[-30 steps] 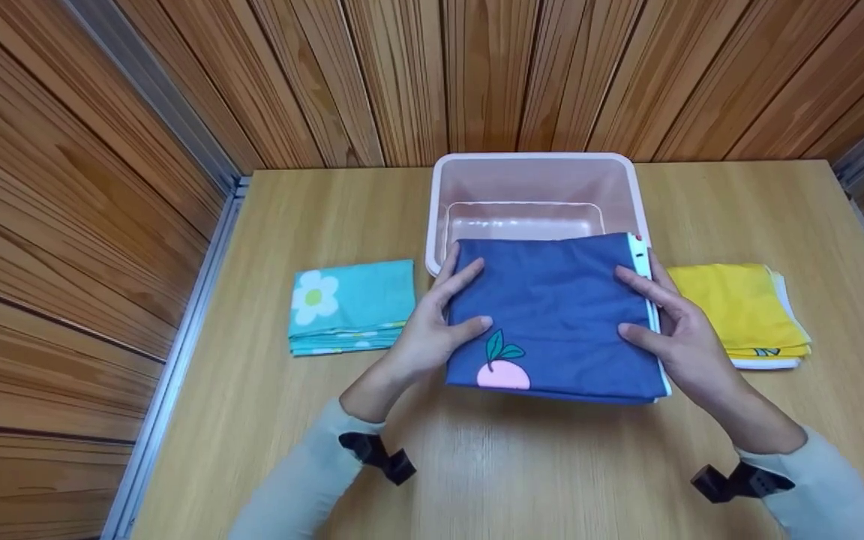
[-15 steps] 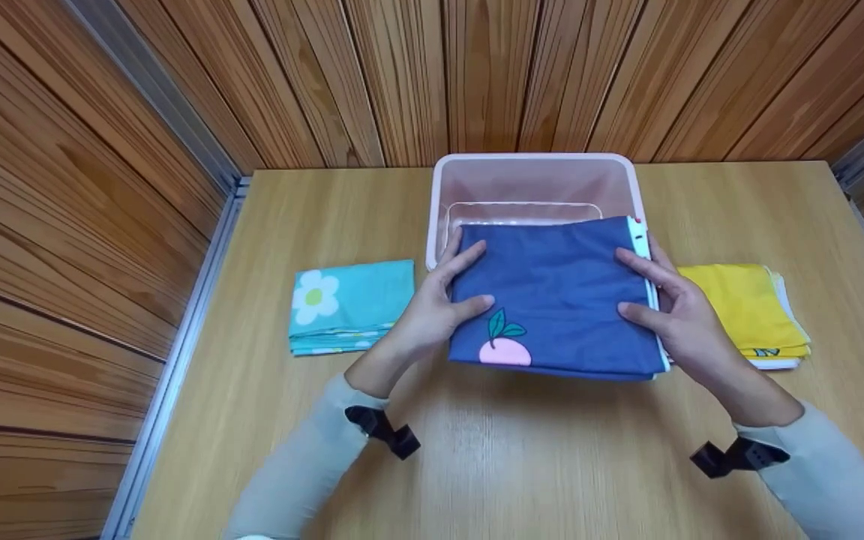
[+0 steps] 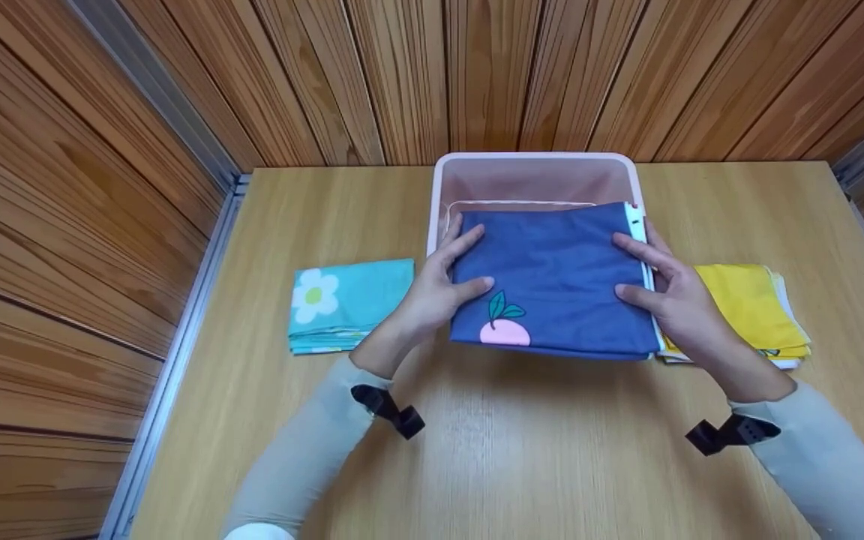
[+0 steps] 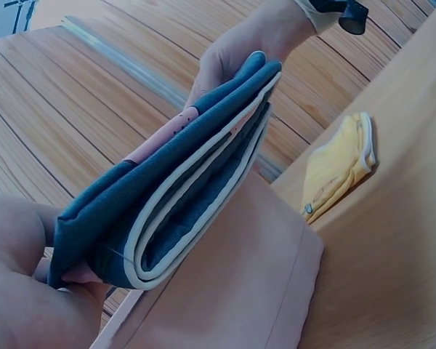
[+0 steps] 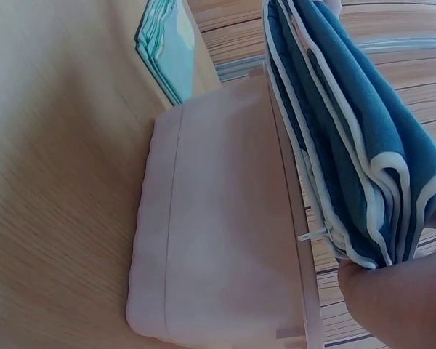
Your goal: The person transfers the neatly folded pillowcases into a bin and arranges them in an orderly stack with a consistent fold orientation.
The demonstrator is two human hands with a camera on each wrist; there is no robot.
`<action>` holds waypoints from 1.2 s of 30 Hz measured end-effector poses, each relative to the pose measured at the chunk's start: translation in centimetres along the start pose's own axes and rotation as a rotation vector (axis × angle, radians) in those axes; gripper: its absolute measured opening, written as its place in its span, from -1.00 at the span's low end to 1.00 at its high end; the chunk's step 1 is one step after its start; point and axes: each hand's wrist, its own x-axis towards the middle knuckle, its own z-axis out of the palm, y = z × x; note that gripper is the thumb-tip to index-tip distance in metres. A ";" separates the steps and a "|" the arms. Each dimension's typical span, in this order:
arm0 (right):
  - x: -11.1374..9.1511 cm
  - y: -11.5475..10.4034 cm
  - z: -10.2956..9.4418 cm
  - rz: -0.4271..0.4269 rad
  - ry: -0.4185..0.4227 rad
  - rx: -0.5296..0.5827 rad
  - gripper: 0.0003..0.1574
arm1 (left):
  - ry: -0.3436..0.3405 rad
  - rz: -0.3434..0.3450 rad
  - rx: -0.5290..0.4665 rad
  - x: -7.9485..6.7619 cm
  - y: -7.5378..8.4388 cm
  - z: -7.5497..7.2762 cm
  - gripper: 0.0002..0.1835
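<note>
A folded navy cloth [image 3: 552, 277] with a pink fruit print and white edging is held level between both hands. My left hand [image 3: 436, 296] grips its left edge, thumb on top and fingers partly under it. On the right edge, my right hand [image 3: 672, 296] pinches the layers in the same way. The cloth hangs above the front of a pale pink plastic bin [image 3: 533, 157], hiding its near rim. In the left wrist view, several thick layers of the cloth [image 4: 203, 182] show above the outer wall of the bin [image 4: 240, 254].
A folded turquoise cloth [image 3: 357, 292] with a white flower lies on the wooden table [image 3: 477, 465] left of the bin. To the right lies a folded yellow cloth [image 3: 747, 300], partly behind my right hand. A wood-panelled wall [image 3: 484, 75] stands behind the bin.
Both hands have carried the navy cloth away from me, further over the bin, so that it covers more of the opening. The turquoise and yellow cloths have stayed put.
</note>
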 end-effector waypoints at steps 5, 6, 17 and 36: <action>0.5 0.0 -0.1 0.006 0.005 0.022 -0.21 | 0.007 0.005 0.029 0.6 0.2 -0.2 -0.25; 0.6 0.0 -0.1 0.004 0.003 0.030 -0.22 | 0.008 0.011 0.035 0.7 0.2 -0.2 -0.25; 1.9 -0.7 -0.8 0.046 -0.011 0.060 -0.20 | 0.032 -0.028 0.082 1.9 1.0 -0.2 -0.25; 4.0 -1.2 -1.2 0.102 0.016 -0.013 -0.18 | 0.030 -0.090 0.060 3.8 1.5 -0.6 -0.24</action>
